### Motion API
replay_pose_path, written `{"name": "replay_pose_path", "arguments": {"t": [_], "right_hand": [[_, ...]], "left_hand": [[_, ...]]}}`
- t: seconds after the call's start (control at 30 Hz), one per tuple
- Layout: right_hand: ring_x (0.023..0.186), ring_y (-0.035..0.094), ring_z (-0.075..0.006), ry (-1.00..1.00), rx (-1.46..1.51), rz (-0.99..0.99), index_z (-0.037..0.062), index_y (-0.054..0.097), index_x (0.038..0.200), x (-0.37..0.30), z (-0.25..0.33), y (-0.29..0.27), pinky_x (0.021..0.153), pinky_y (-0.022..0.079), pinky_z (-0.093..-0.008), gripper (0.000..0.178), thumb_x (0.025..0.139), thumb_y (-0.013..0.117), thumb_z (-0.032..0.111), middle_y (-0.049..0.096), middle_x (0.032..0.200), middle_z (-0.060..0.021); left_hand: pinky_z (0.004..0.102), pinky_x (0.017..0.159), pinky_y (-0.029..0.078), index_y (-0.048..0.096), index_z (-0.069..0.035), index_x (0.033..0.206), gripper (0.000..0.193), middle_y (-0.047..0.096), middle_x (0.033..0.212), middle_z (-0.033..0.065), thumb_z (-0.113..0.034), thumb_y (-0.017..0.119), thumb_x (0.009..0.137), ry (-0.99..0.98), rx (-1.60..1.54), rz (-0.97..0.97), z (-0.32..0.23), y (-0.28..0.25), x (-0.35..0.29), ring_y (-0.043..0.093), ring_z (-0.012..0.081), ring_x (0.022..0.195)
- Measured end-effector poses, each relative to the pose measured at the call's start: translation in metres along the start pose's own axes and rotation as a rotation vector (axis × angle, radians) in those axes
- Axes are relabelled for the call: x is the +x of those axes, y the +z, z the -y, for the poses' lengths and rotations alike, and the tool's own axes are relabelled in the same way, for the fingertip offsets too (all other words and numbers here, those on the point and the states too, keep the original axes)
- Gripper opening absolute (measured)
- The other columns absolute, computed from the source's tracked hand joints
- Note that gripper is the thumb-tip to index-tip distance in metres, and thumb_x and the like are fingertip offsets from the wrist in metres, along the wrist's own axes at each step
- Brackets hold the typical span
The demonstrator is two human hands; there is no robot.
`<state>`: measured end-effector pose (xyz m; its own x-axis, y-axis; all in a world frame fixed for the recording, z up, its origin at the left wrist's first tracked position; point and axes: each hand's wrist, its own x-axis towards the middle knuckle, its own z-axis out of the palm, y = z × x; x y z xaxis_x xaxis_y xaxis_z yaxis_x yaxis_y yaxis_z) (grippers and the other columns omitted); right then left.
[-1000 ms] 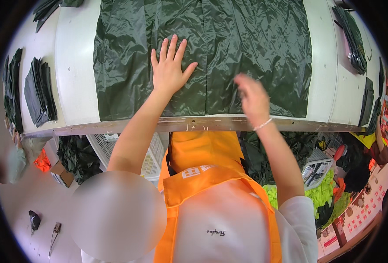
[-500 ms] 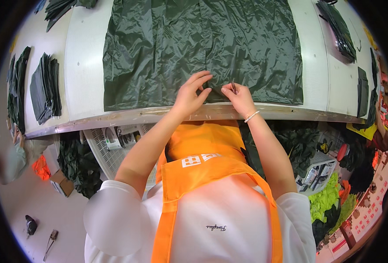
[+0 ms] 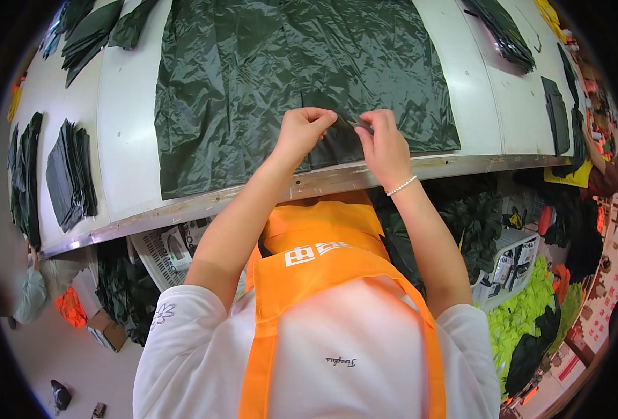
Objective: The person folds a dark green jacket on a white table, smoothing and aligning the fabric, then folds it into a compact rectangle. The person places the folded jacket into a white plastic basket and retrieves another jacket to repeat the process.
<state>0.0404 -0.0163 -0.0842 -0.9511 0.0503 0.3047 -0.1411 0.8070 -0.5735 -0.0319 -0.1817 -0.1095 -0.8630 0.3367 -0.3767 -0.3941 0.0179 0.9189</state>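
Note:
A large dark green shiny garment [image 3: 281, 77] lies spread flat on a white table [image 3: 124, 126]. My left hand [image 3: 303, 131] and my right hand [image 3: 382, 143] meet at its near hem, close to the table's front edge. Both pinch a small dark flap of the fabric [image 3: 340, 140] and hold it lifted between them. A bead bracelet sits on my right wrist. I wear an orange apron over a white shirt.
Stacks of folded dark green pieces lie on the table at the left [image 3: 68, 174], far left [image 3: 26, 178], top left [image 3: 89, 31] and top right [image 3: 508, 28]. Baskets and heaps of green and neon fabric [image 3: 525, 314] sit below the table. Another person [image 3: 602, 167] is at the right edge.
My hands came off the spread fabric, moved together to the near hem, and took hold of a small flap and lifted it.

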Motion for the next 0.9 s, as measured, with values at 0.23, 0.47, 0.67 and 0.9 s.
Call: {"name": "replay_pose_path", "arguments": {"t": [0.23, 0.47, 0.67, 0.9], "right_hand": [[0.074, 0.061, -0.0280, -0.044, 0.119, 0.013, 0.0055, 0.053, 0.099, 0.013, 0.016, -0.001, 0.061, 0.049, -0.0359, 0.021, 0.083, 0.064, 0.012, 0.053, 0.097, -0.0106], [0.075, 0.061, -0.0281, -0.122, 0.082, -0.029, 0.0057, 0.055, 0.096, 0.025, 0.012, 0.005, 0.061, 0.049, -0.0357, 0.019, 0.081, 0.065, 0.012, 0.056, 0.096, -0.0098], [0.075, 0.060, -0.0292, -0.165, 0.083, -0.038, 0.0066, 0.057, 0.095, 0.032, 0.016, 0.004, 0.061, 0.048, -0.0362, 0.016, 0.081, 0.065, 0.011, 0.056, 0.093, -0.0086], [0.074, 0.060, -0.0287, -0.126, 0.162, -0.038, 0.0066, 0.058, 0.092, 0.032, 0.019, 0.004, 0.060, 0.048, -0.0355, 0.013, 0.081, 0.064, 0.010, 0.057, 0.090, -0.0079]], "left_hand": [[0.0213, 0.061, 0.043, 0.067, 0.005, 0.095, 0.021, 0.064, 0.077, 0.0026, -0.012, 0.067, 0.083, 0.029, -0.010, 0.021, -0.013, -0.001, -0.001, 0.054, 0.0081, 0.066], [0.0224, 0.065, 0.047, 0.064, 0.006, 0.101, 0.023, 0.065, 0.083, 0.0045, -0.008, 0.067, 0.083, 0.010, -0.077, 0.052, -0.020, -0.005, -0.004, 0.057, 0.0095, 0.071], [0.0218, 0.065, 0.047, 0.063, 0.006, 0.101, 0.023, 0.065, 0.082, 0.0046, -0.008, 0.066, 0.084, 0.021, -0.116, 0.087, -0.020, -0.006, -0.001, 0.057, 0.0091, 0.070], [0.0199, 0.063, 0.045, 0.066, 0.004, 0.096, 0.018, 0.064, 0.079, 0.0022, -0.009, 0.064, 0.083, 0.025, -0.163, 0.078, -0.022, -0.006, -0.004, 0.055, 0.0069, 0.067]]}}
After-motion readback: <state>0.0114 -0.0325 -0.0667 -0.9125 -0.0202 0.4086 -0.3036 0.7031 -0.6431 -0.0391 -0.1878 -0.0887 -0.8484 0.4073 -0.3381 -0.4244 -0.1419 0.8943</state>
